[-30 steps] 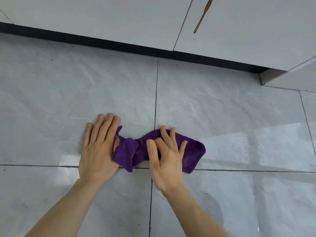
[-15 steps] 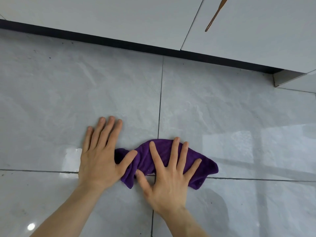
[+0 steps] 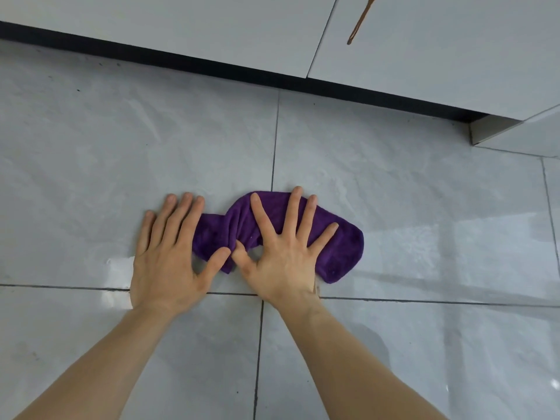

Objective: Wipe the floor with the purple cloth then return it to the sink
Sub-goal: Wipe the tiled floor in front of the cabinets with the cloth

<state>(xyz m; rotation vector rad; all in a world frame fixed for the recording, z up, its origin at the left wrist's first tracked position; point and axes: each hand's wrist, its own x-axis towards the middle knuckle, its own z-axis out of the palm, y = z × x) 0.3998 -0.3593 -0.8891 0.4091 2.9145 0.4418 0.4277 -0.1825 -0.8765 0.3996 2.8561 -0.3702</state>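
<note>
The purple cloth [image 3: 342, 247] lies bunched in a curved strip on the grey tiled floor [image 3: 394, 177], just beyond a grout crossing. My right hand [image 3: 285, 256] presses flat on its middle with fingers spread wide; the cloth's right end sticks out past the little finger. My left hand [image 3: 169, 253] lies flat on the bare tile right beside the cloth's left end, with its thumb touching the cloth's edge and meeting my right thumb. No sink is in view.
White cabinet doors [image 3: 181, 25] with a black toe kick [image 3: 212, 68] run along the far side of the floor. A brown handle [image 3: 359, 22] hangs on one door. A cabinet corner [image 3: 515, 131] juts out at the right.
My right hand has gone from curled fingers to a flat spread palm and has slid the cloth a little away from me and rightward. My left thumb has swung onto the cloth's edge.
</note>
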